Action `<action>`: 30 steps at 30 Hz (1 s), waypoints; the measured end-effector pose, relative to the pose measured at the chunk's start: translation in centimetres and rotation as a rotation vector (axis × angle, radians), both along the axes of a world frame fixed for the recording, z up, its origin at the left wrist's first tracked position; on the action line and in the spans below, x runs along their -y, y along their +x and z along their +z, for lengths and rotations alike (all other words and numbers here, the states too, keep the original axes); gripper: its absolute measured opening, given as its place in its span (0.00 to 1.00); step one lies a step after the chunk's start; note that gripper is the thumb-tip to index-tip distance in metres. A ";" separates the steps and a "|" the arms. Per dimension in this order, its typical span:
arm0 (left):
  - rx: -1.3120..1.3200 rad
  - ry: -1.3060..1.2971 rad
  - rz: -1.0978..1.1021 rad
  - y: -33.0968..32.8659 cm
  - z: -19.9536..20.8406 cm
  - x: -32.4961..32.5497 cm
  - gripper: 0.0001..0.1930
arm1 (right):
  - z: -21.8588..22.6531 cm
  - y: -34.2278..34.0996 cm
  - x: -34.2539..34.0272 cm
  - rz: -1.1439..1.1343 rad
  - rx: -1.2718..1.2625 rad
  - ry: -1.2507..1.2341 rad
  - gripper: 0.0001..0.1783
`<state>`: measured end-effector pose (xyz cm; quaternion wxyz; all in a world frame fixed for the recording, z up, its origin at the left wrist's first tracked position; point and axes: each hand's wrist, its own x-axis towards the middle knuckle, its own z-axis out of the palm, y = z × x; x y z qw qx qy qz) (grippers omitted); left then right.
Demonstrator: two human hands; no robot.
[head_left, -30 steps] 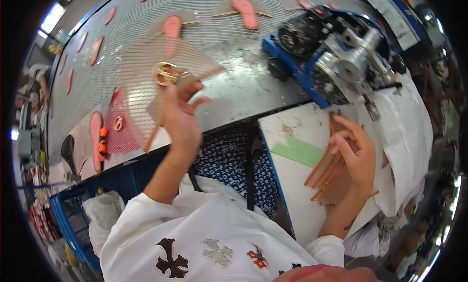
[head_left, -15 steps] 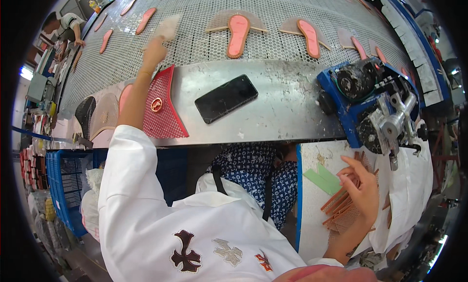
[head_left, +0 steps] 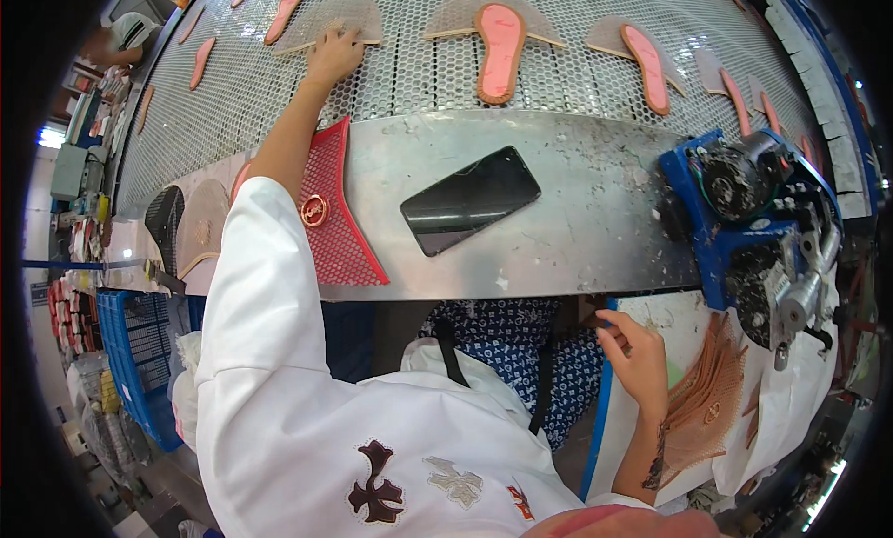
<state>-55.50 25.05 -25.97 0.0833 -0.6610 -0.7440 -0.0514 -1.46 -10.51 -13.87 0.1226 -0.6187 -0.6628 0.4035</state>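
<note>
My left hand (head_left: 335, 56) is stretched out over the perforated metal conveyor (head_left: 400, 78). Its fingers are spread on a pale, fan-shaped mesh shoe upper (head_left: 369, 19) lying flat there. Just left of that piece lies a pink insole (head_left: 286, 15), and to the right another pink insole (head_left: 501, 59) with a brown rim rests over a similar pale upper (head_left: 454, 17). Low on the right, my right hand (head_left: 637, 357) hovers at the edge of a white surface (head_left: 672, 317), fingers loosely bent and apart, with nothing visible in them. Brown mesh uppers (head_left: 712, 403) are stacked beside it.
A black phone (head_left: 471, 201) and a red mesh upper (head_left: 339, 217) lie on the metal ledge (head_left: 577, 199). At its right end stands a blue machine with rollers (head_left: 735, 189). A blue crate (head_left: 135, 357) is at left; a person (head_left: 126, 38) works at far left.
The pale upper, tilted by my left hand before, now lies flat under its spread fingers. My right hand has shifted left, away from the brown uppers. The whole view has turned slightly.
</note>
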 end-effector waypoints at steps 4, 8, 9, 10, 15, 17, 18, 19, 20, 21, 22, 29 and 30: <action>0.134 0.322 -0.065 -4.3 -1.3 -5.5 0.26 | -2.3 0.3 -1.3 -0.110 -0.271 -0.061 0.21; 0.158 0.496 0.065 -8.1 -0.1 -8.2 0.26 | -4.4 1.2 -1.9 -0.286 -0.505 -0.040 0.19; 0.240 0.377 0.120 -9.8 1.2 -7.9 0.29 | -4.7 1.1 -2.3 -0.292 -0.520 -0.006 0.19; 0.322 0.257 0.176 -12.1 1.9 -7.9 0.32 | -5.0 0.7 -2.9 -0.273 -0.466 0.032 0.20; 0.627 0.737 0.302 -21.1 -4.4 -11.8 0.48 | -6.6 0.1 -4.6 -0.266 -0.432 0.109 0.27; 0.582 0.708 0.337 -23.2 -4.8 -13.7 0.50 | -7.1 -0.3 -5.5 -0.296 -0.465 0.101 0.30; 0.562 0.699 0.356 -24.1 -5.1 -14.6 0.52 | -7.2 -0.5 -5.9 -0.321 -0.458 0.069 0.34; 0.531 0.633 0.386 -23.9 -5.3 -15.5 0.54 | -7.6 -0.8 -6.0 -0.332 -0.445 0.073 0.35; 0.499 0.567 0.416 -23.4 -5.2 -16.0 0.55 | -7.9 -1.2 -6.0 -0.343 -0.432 0.077 0.37; 0.466 0.501 0.445 -23.3 -5.6 -16.4 0.57 | -8.2 -1.6 -5.9 -0.352 -0.419 0.081 0.38; 0.236 0.407 0.474 -24.1 -5.6 -17.3 0.60 | -8.6 -1.7 -5.7 -0.363 -0.435 0.090 0.39; 0.527 0.502 0.254 -27.5 -5.3 -18.0 0.54 | -9.2 -3.0 -5.5 -0.433 -0.485 0.111 0.40; 0.590 0.518 0.273 -27.2 -5.1 -17.5 0.52 | -8.9 -3.3 -5.6 -0.428 -0.480 0.107 0.39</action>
